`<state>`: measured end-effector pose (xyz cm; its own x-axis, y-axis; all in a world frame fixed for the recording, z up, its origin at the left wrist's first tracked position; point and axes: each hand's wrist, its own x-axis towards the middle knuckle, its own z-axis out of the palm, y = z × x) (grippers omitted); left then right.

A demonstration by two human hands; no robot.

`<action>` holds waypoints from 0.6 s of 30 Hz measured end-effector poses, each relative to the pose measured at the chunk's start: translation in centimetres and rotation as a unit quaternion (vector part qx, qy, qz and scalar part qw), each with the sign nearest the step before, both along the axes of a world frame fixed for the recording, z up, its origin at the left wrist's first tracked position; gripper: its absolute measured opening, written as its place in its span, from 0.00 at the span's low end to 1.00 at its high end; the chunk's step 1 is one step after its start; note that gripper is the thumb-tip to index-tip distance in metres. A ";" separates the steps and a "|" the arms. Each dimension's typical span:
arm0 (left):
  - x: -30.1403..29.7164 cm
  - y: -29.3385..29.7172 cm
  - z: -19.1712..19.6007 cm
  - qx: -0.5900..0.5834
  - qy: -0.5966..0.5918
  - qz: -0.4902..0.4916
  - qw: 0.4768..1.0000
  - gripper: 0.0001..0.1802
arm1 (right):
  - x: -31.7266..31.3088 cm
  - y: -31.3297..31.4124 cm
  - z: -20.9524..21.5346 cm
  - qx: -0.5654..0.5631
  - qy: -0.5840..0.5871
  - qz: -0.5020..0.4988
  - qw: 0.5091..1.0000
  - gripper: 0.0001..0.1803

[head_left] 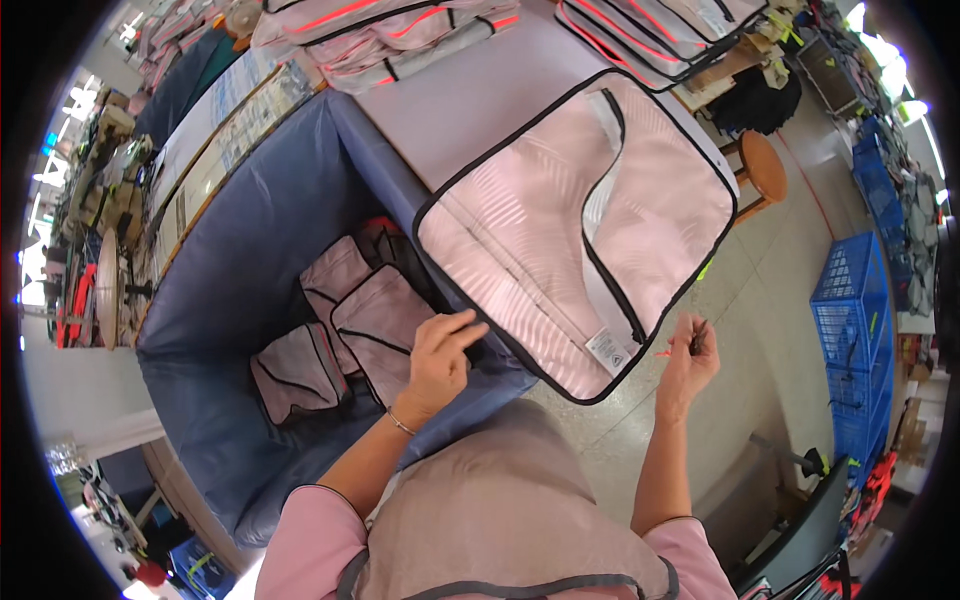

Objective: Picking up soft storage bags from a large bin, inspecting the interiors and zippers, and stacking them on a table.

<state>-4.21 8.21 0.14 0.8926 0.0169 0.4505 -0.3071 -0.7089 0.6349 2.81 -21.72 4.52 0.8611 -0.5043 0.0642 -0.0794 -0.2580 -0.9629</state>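
Observation:
A flat pink fabric storage bag with black piping lies on the table, its near corner jutting past the edge. A curved grey band with a black zipper crosses it, and a white label sits by its near edge. My left hand is at the bag's near left edge, fingers stretched out and apart, holding nothing. To the right of the label, my right hand is closed around something small and dark, with a bit of orange-red showing; the fingers hide its kind.
A blue fabric-lined bin stands at the left, with several smaller pink bags inside. Stacked bags lie at the back of the table. A round wooden stool and blue plastic crates are on the right.

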 end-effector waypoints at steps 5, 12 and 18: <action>-3.2 0.8 -2.3 -0.334 0.160 0.160 0.915 0.14 | -0.3 8.6 1.9 -0.100 -0.017 0.270 0.957 0.07; -6.0 2.5 -5.7 -0.483 0.214 0.116 0.841 0.14 | -0.6 16.1 -0.9 -0.401 -0.013 0.371 0.837 0.17; -7.4 4.2 -5.8 -0.454 0.266 0.093 0.845 0.16 | -1.6 17.1 -0.3 -0.462 0.016 0.385 0.799 0.15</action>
